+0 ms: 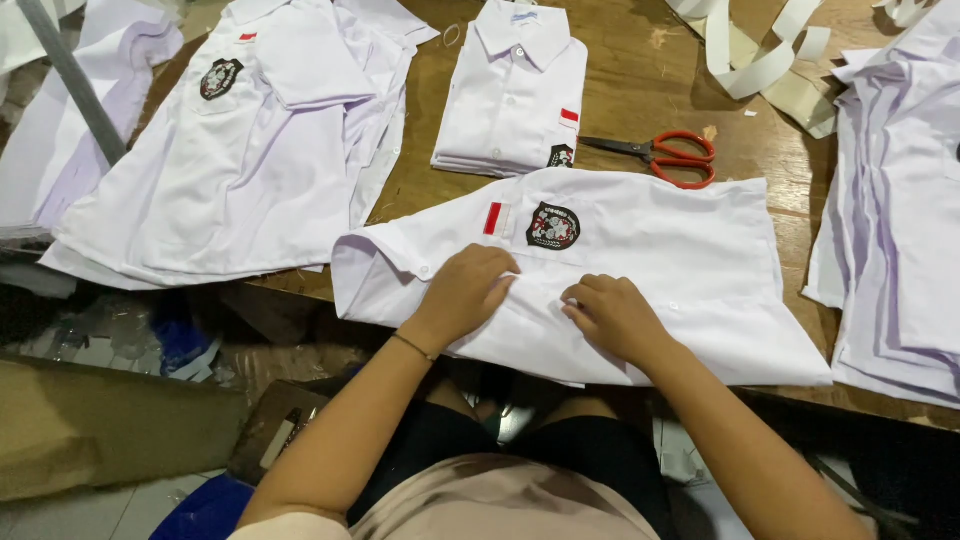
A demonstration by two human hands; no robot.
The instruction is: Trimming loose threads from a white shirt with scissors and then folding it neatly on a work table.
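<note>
1. Hands first: the left hand (470, 290) lies knuckles up on the white short-sleeved school shirt with an embroidered chest badge and a small red-and-white flag patch (640, 270). Its fingers are curled and pinch the cloth at the button line. The right hand (612, 315) is just beside it, fingers bent and pressed on the same strip of cloth. Neither hand is spread flat.
2. This shirt lies across the near edge of the brown wooden bench (640, 70), with the collar to the left; its lower part reaches past the edge, toward the lap.
3. Risk, as I judge it: because part of the shirt overhangs the edge, a pull toward the body could let it slide down to the cluttered floor and get dirty.
4. Second risk: the thin cloth could wrinkle or shift under the fingers, so the two front edges could end up uneven.
5. Red-handled scissors (660, 155) lie just behind the shirt, blades closed; a wide sweep of cloth could catch them.
6. Around: a folded white shirt (512, 95) is further back, an open white shirt (230, 150) lies on the left, a stack of white shirts (900, 210) stands at the right, close to the working shirt, and white paper strips (760, 55) curl at the back.
</note>
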